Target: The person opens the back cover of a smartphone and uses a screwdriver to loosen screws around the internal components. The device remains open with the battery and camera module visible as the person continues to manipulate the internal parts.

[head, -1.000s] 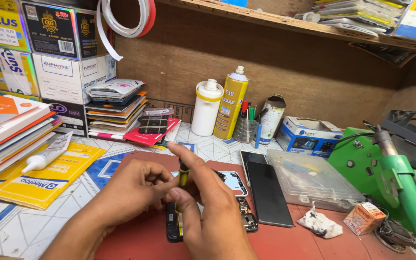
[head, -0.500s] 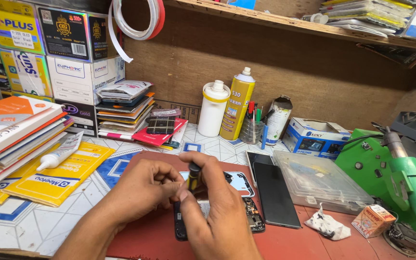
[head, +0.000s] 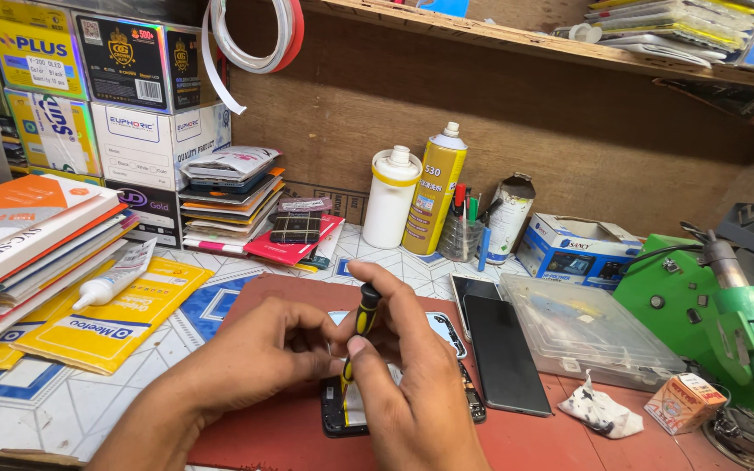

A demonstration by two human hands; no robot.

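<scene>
Hands: right hand is pinching a slim yellow-and-black screwdriver between thumb and fingertips, holding it nearly upright; left hand is curling loosely, its fingertips meeting the right thumb beside the tool.
Workpiece: opened black mobile phone is lying flat on the reddish-brown work mat, directly under both hands.
Hidden: palms are covering most of the phone, leaving only its lower left corner and a strip of circuitry at the right edge showing; the screwdriver tip is going out of sight behind the right thumb.
Beside the phone: flat dark glass screen panel is lying just to the right, with a clear plastic parts tray beyond it.
Back of bench: white plastic bottle and tall yellow spray can are standing side by side against the brown wall.
Cut off: green metal machine is running past the right frame edge; stacked books are running past the left.
</scene>
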